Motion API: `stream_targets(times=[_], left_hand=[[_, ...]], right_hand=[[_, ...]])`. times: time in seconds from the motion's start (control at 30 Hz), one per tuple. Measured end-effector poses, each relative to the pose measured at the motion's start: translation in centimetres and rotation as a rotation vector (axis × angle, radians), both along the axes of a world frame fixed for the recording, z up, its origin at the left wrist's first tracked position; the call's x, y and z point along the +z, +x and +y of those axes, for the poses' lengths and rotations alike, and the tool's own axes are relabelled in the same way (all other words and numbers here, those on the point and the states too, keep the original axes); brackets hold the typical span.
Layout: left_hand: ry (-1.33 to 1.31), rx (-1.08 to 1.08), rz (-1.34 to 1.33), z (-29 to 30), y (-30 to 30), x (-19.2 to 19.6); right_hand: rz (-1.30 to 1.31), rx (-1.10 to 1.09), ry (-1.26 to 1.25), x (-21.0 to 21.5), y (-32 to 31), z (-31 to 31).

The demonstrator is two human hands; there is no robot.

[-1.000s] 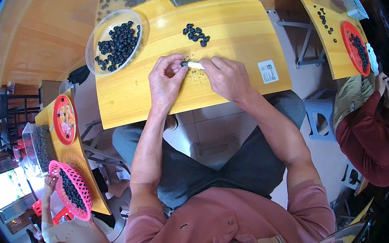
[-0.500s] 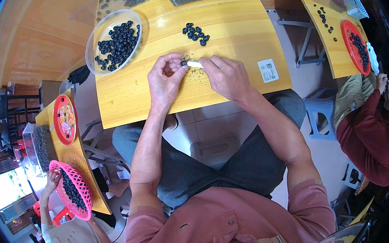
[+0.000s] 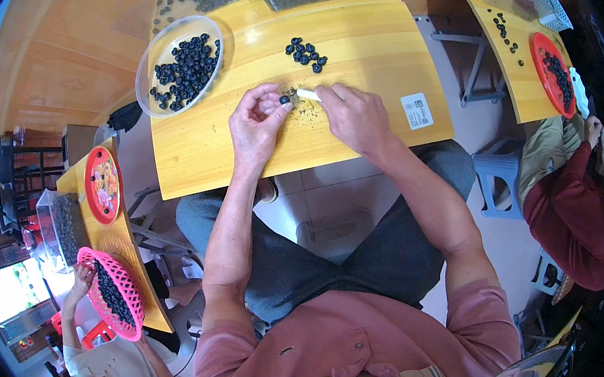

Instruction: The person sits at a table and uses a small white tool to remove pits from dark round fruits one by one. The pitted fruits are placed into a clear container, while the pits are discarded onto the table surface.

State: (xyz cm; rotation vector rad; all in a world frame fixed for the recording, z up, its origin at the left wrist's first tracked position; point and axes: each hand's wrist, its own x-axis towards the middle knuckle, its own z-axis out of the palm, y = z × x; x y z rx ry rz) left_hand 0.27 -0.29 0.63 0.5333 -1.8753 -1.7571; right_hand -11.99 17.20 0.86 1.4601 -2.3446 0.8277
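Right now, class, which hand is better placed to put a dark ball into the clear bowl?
Probably the left hand: it pinches a dark ball and is nearer the clear bowl. The right hand is farther away and holds a white stick.

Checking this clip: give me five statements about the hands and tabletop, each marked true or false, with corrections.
1. The left hand holds a small dark round piece. True.
2. The right hand is empty. False: it holds a white stick-like tool.
3. A loose dark cluster lies on the table beyond the hands. True.
4. The clear round bowl is empty. False: it holds many dark pieces.
5. A white label lies right of the right hand. True.
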Motion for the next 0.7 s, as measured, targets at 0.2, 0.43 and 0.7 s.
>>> stream_targets(times=[0.2,0.43,0.7], left_hand=[[-0.098,-0.004,-0.03,0.1,0.0,0.5],[-0.102,-0.009,-0.014,0.1,0.0,0.3],[-0.143,0.048,-0.06,-0.5,0.1,-0.6]], right_hand=[[0.008,0.002,0.011,0.1,0.0,0.1],[0.0,-0.002,-0.036,-0.4,-0.1,0.0],[-0.017,0.011,-0.017,-0.1,0.1,0.1]])
